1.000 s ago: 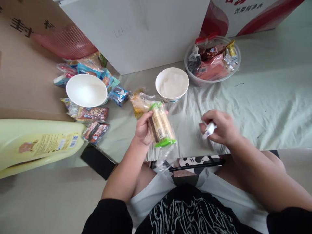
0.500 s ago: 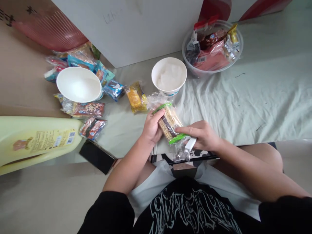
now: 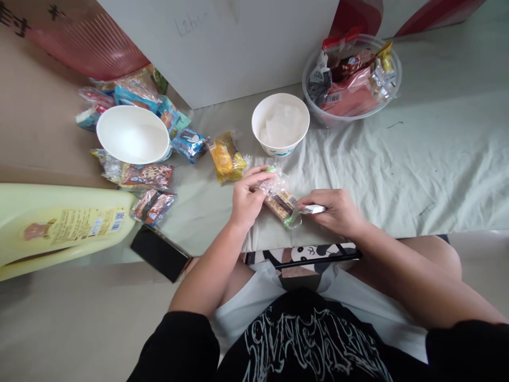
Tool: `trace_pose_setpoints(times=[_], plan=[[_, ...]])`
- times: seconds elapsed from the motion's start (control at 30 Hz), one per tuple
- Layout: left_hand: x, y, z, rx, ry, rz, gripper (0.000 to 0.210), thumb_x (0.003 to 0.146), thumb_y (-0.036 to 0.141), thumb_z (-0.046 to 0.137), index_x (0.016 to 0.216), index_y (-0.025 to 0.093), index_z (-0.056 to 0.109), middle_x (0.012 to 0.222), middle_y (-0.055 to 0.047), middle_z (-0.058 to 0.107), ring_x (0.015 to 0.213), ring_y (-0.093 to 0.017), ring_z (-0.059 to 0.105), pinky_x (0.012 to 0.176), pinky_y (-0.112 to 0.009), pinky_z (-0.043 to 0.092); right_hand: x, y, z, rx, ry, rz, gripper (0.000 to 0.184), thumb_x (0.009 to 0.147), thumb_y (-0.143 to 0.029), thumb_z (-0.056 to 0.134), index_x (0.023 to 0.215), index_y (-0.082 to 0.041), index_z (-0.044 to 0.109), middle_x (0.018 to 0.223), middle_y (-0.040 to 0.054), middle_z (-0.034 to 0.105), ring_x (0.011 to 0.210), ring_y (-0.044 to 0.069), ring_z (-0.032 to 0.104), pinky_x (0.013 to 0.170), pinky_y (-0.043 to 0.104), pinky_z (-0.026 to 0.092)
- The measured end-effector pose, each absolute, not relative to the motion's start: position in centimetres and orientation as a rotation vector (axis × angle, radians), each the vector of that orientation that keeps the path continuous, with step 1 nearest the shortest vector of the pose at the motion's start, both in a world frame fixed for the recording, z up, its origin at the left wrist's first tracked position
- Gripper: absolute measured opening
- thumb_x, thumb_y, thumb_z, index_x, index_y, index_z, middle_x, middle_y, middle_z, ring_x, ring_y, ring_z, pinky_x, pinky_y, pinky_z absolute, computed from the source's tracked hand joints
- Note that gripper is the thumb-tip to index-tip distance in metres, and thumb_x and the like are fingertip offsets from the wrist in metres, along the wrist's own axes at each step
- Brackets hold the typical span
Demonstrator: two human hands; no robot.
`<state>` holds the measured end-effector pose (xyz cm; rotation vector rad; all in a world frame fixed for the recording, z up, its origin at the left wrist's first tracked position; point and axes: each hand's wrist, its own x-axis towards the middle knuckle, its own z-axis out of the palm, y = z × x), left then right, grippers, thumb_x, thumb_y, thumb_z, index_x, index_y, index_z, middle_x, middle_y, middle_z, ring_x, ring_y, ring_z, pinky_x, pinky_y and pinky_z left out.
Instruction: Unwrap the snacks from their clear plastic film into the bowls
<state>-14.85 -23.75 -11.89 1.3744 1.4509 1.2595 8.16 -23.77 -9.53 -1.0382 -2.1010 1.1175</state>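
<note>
My left hand (image 3: 248,195) pinches the upper end of a clear packet of sandwich biscuits (image 3: 280,204) with bright green wrapper ends. Pale biscuit layers with a dark filling show through the film, and the packet slants down to the right at the cloth. My right hand (image 3: 336,211) is closed round a small white tool (image 3: 314,209) with a greyish tip; its exact kind cannot be made out. That tip points left, close by the packet's lower right end; whether it touches the film is unclear. Left of the packet lies a yellow snack packet (image 3: 226,157).
Ahead stands a white paper bowl (image 3: 280,148) with whitish film inside. Behind it on the right is a clear tub (image 3: 352,115) of snacks. Left are another white bowl (image 3: 133,135), several wrapped snacks (image 3: 153,207), a phone (image 3: 159,253) and a yellow jug (image 3: 63,228).
The biscuit packet has gone down to the cloth and turned. My right hand has let go of it and drawn back slightly, holding the white tool. My left hand has shifted to its upper end.
</note>
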Motion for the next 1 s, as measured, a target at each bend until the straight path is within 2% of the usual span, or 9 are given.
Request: trace_pose_setpoints(times=[0.13, 0.3, 0.43, 0.5, 0.6, 0.7, 0.77, 0.87, 1.0], plan=[[-15.0, -24.1, -11.5, 1.765, 1.330, 1.112, 0.023, 0.089, 0.033, 0.068, 0.106, 0.025, 0.081, 0.132, -0.007, 0.071, 0.118, -0.024, 0.069, 0.103, -0.043, 0.057, 8.0, -24.2, -9.7, -1.135, -2.078, 1.174, 0.019, 0.084, -0.018, 0.062, 0.090, -0.021, 0.080, 0.078, 0.0021, 0.078, 0.064, 0.013, 0.069, 0.062, 0.023, 0.048], [-14.9, -24.5, -10.9, 1.917, 1.234, 1.049, 0.051, 0.098, 0.061, 0.051, 0.121, 0.022, 0.075, 0.141, -0.013, 0.065, 0.128, -0.027, 0.064, 0.110, -0.047, 0.054, 7.6, -24.3, -9.4, -1.281, -1.976, 1.286, 0.018, 0.084, -0.025, 0.063, 0.088, -0.019, 0.079, 0.072, 0.0021, 0.076, 0.062, 0.013, 0.066, 0.061, 0.024, 0.046], [-15.2, -24.3, -10.8, 1.755, 1.334, 1.011, 0.059, 0.105, 0.059, 0.033, 0.112, 0.021, 0.078, 0.135, -0.012, 0.067, 0.123, -0.025, 0.067, 0.109, -0.044, 0.054, 7.1, -24.1, -8.9, -1.454, -1.865, 1.314, 0.024, 0.087, -0.034, 0.061, 0.073, -0.018, 0.073, 0.060, 0.0011, 0.068, 0.056, 0.012, 0.059, 0.058, 0.026, 0.042], [-15.2, -24.1, -11.2, 1.647, 1.432, 1.028, 0.048, 0.100, 0.061, 0.049, 0.106, 0.023, 0.078, 0.129, -0.010, 0.068, 0.119, -0.025, 0.067, 0.102, -0.041, 0.057, 6.9, -24.0, -8.8, -1.499, -1.818, 1.335, 0.028, 0.088, -0.037, 0.060, 0.069, -0.018, 0.069, 0.059, 0.0011, 0.067, 0.055, 0.013, 0.059, 0.058, 0.027, 0.042], [-14.5, -24.2, -11.8, 1.427, 1.477, 1.185, 0.044, 0.086, 0.058, 0.073, 0.115, 0.026, 0.071, 0.123, -0.007, 0.068, 0.114, -0.023, 0.068, 0.091, -0.035, 0.059, 6.9, -23.9, -9.0, -1.505, -1.721, 1.399, 0.031, 0.090, -0.041, 0.060, 0.072, -0.018, 0.068, 0.064, 0.0021, 0.070, 0.060, 0.014, 0.064, 0.064, 0.029, 0.047], [-13.5, -24.7, -11.9, 1.385, 1.452, 1.258, 0.031, 0.092, 0.047, 0.070, 0.116, 0.027, 0.066, 0.116, -0.005, 0.068, 0.110, -0.021, 0.068, 0.086, -0.031, 0.059, 6.9, -23.9, -9.2, -1.489, -1.595, 1.481, 0.030, 0.090, -0.042, 0.061, 0.075, -0.017, 0.069, 0.069, 0.0030, 0.072, 0.062, 0.015, 0.066, 0.066, 0.030, 0.051], [-12.9, -25.1, -11.5, 1.546, 1.450, 1.227, 0.016, 0.099, 0.037, 0.059, 0.105, 0.026, 0.068, 0.112, -0.005, 0.068, 0.118, -0.022, 0.065, 0.091, -0.034, 0.058, 6.9, -24.0, -9.3, -1.489, -1.549, 1.510, 0.029, 0.089, -0.042, 0.063, 0.076, -0.017, 0.069, 0.069, 0.0031, 0.072, 0.057, 0.014, 0.064, 0.061, 0.030, 0.050], [-12.4, -25.7, -10.9, 1.821, 1.419, 1.160, 0.020, 0.101, 0.027, 0.050, 0.098, 0.026, 0.071, 0.103, -0.007, 0.070, 0.135, -0.026, 0.056, 0.105, -0.044, 0.054, 6.8, -23.9, -9.3, -1.487, -1.526, 1.515, 0.025, 0.087, -0.039, 0.065, 0.076, -0.017, 0.068, 0.066, 0.0025, 0.070, 0.049, 0.012, 0.058, 0.053, 0.028, 0.046], [-12.6, -25.8, -10.7, 2.010, 1.368, 1.053, 0.022, 0.094, 0.043, 0.065, 0.105, 0.025, 0.069, 0.112, -0.009, 0.069, 0.145, -0.032, 0.046, 0.115, -0.055, 0.047, 6.7, -23.9, -9.0, -1.468, -1.451, 1.512, 0.026, 0.086, -0.040, 0.067, 0.075, -0.017, 0.067, 0.065, 0.0029, 0.070, 0.052, 0.013, 0.061, 0.055, 0.028, 0.049]])
